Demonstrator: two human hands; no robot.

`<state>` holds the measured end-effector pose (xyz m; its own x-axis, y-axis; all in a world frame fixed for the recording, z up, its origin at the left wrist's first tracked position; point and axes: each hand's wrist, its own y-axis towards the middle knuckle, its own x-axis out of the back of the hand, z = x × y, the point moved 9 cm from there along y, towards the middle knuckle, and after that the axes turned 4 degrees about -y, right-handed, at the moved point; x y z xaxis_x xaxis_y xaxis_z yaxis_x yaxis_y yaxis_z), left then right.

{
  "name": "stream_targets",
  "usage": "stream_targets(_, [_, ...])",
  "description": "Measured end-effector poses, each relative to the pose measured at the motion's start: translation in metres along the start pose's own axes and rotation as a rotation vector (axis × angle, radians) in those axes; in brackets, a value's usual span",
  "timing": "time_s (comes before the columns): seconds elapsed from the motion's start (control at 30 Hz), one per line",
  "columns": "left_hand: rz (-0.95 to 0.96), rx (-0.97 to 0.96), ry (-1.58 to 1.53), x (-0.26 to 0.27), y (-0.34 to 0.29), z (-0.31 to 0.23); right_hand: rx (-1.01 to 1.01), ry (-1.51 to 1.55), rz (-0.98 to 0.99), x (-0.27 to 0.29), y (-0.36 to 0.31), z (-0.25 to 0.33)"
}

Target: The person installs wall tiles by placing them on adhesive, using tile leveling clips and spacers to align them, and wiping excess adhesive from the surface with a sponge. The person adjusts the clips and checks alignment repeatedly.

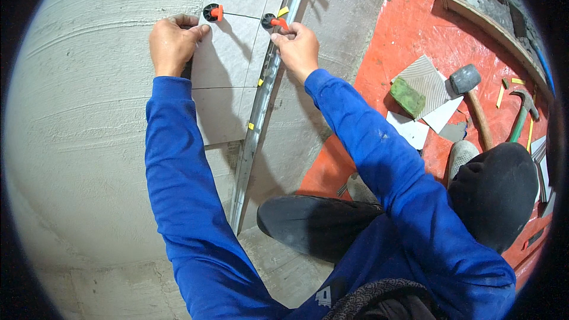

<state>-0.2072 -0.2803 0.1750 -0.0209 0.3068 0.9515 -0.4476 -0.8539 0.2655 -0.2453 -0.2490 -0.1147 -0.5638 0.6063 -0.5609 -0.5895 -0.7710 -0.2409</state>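
Pale tiles (214, 112) lie in a column against a wall coated with grey mortar. A long metal profile (244, 166) runs along their right edge, with small yellow pieces (251, 126) tucked beside it. Two tile levellers with black discs and red handles stand on the joint, one on the left (212, 13) and one on the right (274, 22). My left hand (170, 46) is closed at the tiles' left edge, just below the left leveller. My right hand (298, 50) is closed beside the profile, fingertips just under the right leveller. What either set of fingers pinches is hidden.
On the orange sheet (391, 35) at right lie a green sponge (408, 97), tile offcuts (440, 106), a rubber mallet (466, 79) and a claw hammer (524, 104). A mortar trough (474, 9) stands at the upper right. My bent knees are at the lower right.
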Motion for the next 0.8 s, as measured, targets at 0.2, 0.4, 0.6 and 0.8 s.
stream_targets(0.2, [0.015, 0.028, 0.041, -0.002, 0.003, 0.004, 0.032, -0.062, 0.029, 0.016, -0.031, 0.001])
stream_targets(0.4, [-0.019, 0.002, 0.058, 0.001, -0.002, 0.001, 0.031, -0.103, 0.174, 0.016, -0.042, -0.013])
stream_targets(0.6, [-0.423, -0.214, -0.091, 0.038, -0.063, -0.010, -0.002, -0.092, 0.213, 0.024, -0.043, -0.019])
stream_targets(0.8, [-0.253, 0.265, -0.624, -0.067, -0.180, 0.026, 0.001, -0.064, 0.130, 0.044, -0.029, -0.011])
